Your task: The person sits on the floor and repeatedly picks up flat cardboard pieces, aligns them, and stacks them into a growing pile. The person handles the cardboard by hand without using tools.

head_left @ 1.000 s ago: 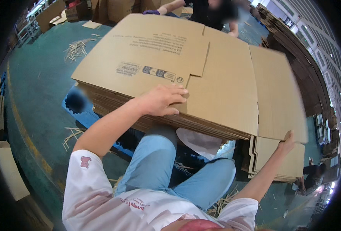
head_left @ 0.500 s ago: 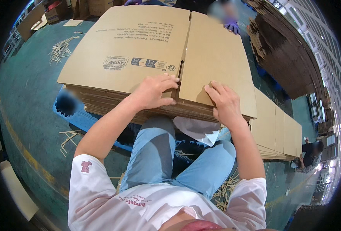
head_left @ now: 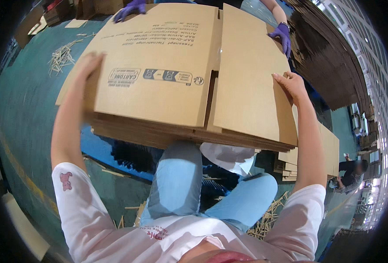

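Observation:
A large flattened brown cardboard box (head_left: 159, 74) with printed labels lies on top of a thick stack of the same sheets (head_left: 180, 133) in front of my knees. My left hand (head_left: 88, 65) grips its left edge, arm stretched out. At the sheet's right edge, my right hand (head_left: 290, 83) holds on with the fingers over the top. Across the stack a co-worker's two purple-gloved hands hold the far edge, one at the far left corner (head_left: 132, 8) and one at the far right (head_left: 283, 35).
The stack rests on a blue pallet (head_left: 110, 151) on a teal floor. Wooden strips (head_left: 62, 55) lie scattered at the left. A lower cardboard pile (head_left: 329, 149) sits to the right, dark stacks (head_left: 329, 57) beyond it. Another person (head_left: 351, 173) crouches far right.
Both my hands slid outward from the sheet's middle to its left and right edges. The co-worker's gloved hands now hold the far edge, and the top sheet looks squared on the stack.

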The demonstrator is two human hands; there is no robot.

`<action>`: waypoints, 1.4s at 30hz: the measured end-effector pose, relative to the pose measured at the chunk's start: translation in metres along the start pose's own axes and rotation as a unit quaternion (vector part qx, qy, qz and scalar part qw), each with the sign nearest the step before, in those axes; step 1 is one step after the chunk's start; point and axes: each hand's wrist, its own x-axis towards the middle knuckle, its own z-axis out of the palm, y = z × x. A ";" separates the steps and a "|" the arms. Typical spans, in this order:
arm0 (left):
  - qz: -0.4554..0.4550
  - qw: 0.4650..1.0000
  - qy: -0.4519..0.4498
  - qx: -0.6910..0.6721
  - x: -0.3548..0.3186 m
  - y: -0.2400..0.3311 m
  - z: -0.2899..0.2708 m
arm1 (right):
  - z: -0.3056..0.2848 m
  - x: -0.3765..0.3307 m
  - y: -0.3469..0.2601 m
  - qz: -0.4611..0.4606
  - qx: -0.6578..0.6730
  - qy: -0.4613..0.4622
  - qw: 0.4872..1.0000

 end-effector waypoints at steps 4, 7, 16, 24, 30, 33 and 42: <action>-0.128 0.988 0.015 -0.089 0.077 -0.121 0.004 | -0.015 0.049 0.009 0.092 0.049 0.008 0.995; -0.172 0.977 0.050 -0.118 0.091 -0.098 0.008 | -0.043 0.078 0.039 0.173 0.182 -0.014 0.968; -0.172 0.975 -0.013 -0.139 0.129 -0.147 -0.002 | -0.018 0.065 0.033 0.135 0.208 -0.066 0.967; -0.254 0.962 0.068 0.068 0.077 -0.055 -0.016 | 0.006 0.062 0.036 0.100 0.061 0.062 0.991; -0.252 0.964 0.045 0.075 0.077 -0.056 -0.010 | 0.004 0.066 0.045 0.070 0.089 0.031 0.993; -0.252 0.963 0.052 0.075 0.060 -0.039 -0.017 | -0.002 0.066 0.033 0.062 0.008 0.033 0.998; 0.228 0.969 0.098 -0.003 -0.017 0.101 0.025 | 0.077 -0.009 -0.025 -0.056 -0.379 0.040 0.923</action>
